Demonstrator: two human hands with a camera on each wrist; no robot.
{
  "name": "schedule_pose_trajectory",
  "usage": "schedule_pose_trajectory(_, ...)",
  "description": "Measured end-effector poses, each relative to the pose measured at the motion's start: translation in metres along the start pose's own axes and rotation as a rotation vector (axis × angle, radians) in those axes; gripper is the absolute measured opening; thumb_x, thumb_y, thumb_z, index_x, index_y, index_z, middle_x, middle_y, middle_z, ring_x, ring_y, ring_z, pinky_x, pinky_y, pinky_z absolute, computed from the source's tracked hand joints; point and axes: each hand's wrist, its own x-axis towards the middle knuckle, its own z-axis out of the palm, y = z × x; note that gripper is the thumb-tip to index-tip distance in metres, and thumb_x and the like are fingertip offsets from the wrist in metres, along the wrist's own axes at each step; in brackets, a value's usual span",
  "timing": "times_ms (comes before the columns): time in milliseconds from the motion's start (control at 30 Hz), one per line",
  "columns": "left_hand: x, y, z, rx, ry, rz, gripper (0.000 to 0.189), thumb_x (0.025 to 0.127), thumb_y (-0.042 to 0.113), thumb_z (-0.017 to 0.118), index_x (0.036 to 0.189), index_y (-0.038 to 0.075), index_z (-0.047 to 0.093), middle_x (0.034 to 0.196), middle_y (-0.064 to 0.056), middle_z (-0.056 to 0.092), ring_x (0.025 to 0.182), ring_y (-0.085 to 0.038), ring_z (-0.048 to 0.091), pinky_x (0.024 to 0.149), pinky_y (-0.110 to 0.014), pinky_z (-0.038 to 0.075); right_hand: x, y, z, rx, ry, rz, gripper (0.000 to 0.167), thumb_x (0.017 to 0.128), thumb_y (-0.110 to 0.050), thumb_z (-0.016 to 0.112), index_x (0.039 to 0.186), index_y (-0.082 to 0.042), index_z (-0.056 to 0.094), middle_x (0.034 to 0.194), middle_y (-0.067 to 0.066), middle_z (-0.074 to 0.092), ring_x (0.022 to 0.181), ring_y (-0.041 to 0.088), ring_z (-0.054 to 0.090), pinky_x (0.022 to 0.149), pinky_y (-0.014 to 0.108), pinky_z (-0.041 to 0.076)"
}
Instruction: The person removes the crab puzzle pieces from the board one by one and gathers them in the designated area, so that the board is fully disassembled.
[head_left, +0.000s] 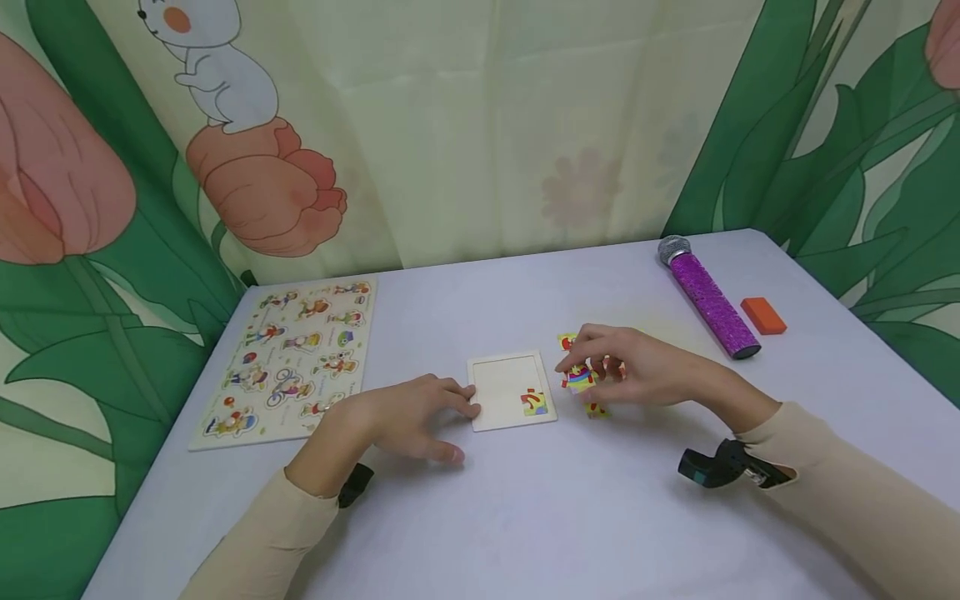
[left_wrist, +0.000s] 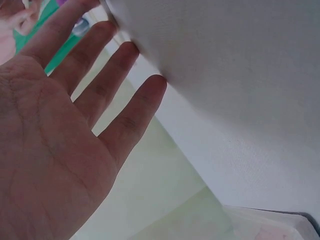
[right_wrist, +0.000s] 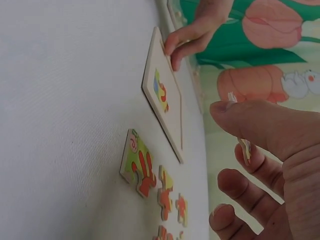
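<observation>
My left hand [head_left: 416, 412] touches the left edge of a small wooden puzzle tray [head_left: 497, 385] with nearly straight fingers. In the left wrist view the palm [left_wrist: 55, 145] is turned to the camera, fingers spread. One colourful jigsaw piece [head_left: 535, 403] lies in the tray's lower right corner. Just right of the tray my right hand [head_left: 630, 362] pinches another jigsaw piece [right_wrist: 245, 146], which shows mostly edge-on in the right wrist view. Under and beside that hand several loose pieces lie on the table, one of them green and red [right_wrist: 139, 165]; the hand partly hides them in the head view.
A large picture puzzle board [head_left: 300, 367] lies at the left of the white table [head_left: 510, 517]. At the back right are a purple glittery microphone [head_left: 708, 300] and an orange block [head_left: 763, 316]. A printed curtain [head_left: 465, 125] hangs behind the table.
</observation>
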Motion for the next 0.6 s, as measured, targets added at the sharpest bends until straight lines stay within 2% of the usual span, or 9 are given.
schedule_pose_trajectory(133, -0.001, -0.001, 0.001, -0.002, 0.003, 0.003, 0.063, 0.090, 0.045, 0.078, 0.145, 0.020, 0.061, 0.160, -0.003, 0.044, 0.144, -0.027, 0.040, 0.118, -0.046, 0.033, -0.008, 0.004, -0.002, 0.012, 0.010, 0.019, 0.034, 0.088, -0.017, 0.082, 0.121, -0.023, 0.075, 0.106, -0.007, 0.059, 0.082, 0.015, 0.057, 0.068, 0.028, 0.051)
schedule_pose_trajectory(367, -0.001, -0.002, 0.000, 0.000, 0.005, -0.007, 0.062, 0.090, 0.046, 0.077, 0.144, 0.022, 0.061, 0.161, 0.000, 0.043, 0.143, -0.024, 0.040, 0.117, -0.045, 0.034, -0.021, 0.012, -0.001, 0.025, 0.039, 0.001, 0.033, 0.089, -0.019, 0.083, 0.121, -0.023, 0.075, 0.103, -0.007, 0.059, 0.082, 0.016, 0.056, 0.065, 0.027, 0.049)
schedule_pose_trajectory(600, -0.001, -0.002, 0.001, -0.001, 0.008, -0.004, 0.062, 0.090, 0.045, 0.078, 0.145, 0.021, 0.060, 0.160, -0.001, 0.044, 0.143, -0.025, 0.040, 0.117, -0.046, 0.034, -0.033, 0.019, 0.000, 0.003, 0.037, 0.051, 0.034, 0.089, -0.026, 0.083, 0.122, -0.026, 0.075, 0.102, -0.009, 0.061, 0.081, 0.013, 0.055, 0.067, 0.027, 0.049)
